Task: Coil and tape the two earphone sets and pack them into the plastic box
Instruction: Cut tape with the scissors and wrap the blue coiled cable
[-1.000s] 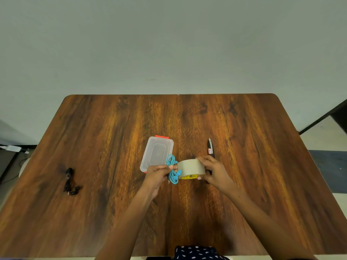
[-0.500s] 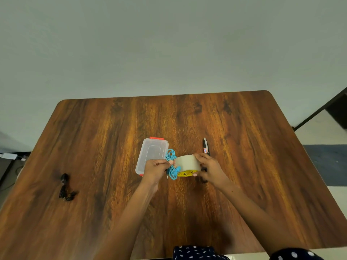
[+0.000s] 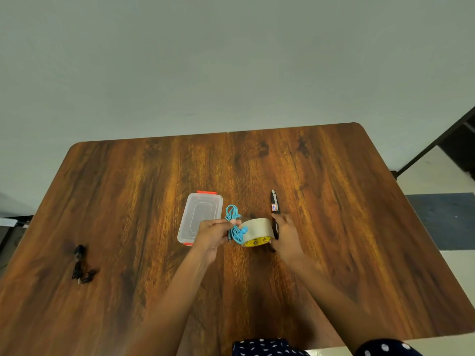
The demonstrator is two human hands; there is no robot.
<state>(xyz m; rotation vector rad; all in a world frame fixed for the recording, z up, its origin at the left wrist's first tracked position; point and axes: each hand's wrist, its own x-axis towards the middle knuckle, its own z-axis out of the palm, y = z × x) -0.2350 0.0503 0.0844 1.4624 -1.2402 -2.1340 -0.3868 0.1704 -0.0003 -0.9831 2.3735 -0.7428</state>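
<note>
My left hand (image 3: 212,231) pinches the coiled blue earphones (image 3: 233,223) just above the table. Right beside the coil, my right hand (image 3: 285,233) grips a roll of beige tape (image 3: 257,232), and the roll touches the blue coil. The clear plastic box (image 3: 200,218) with orange clips lies shut on the table, directly left of my left hand. The black earphones (image 3: 81,264) lie loose near the table's left edge, far from both hands.
A black utility knife (image 3: 274,204) lies on the wooden table (image 3: 334,201) just beyond my right hand. A wall rises behind the table's far edge. A dark frame stands off the table at the right.
The hands stay together with the blue coil and tape roll. The camera view has shifted a little; the tape roll sits slightly more turned against the coil.
</note>
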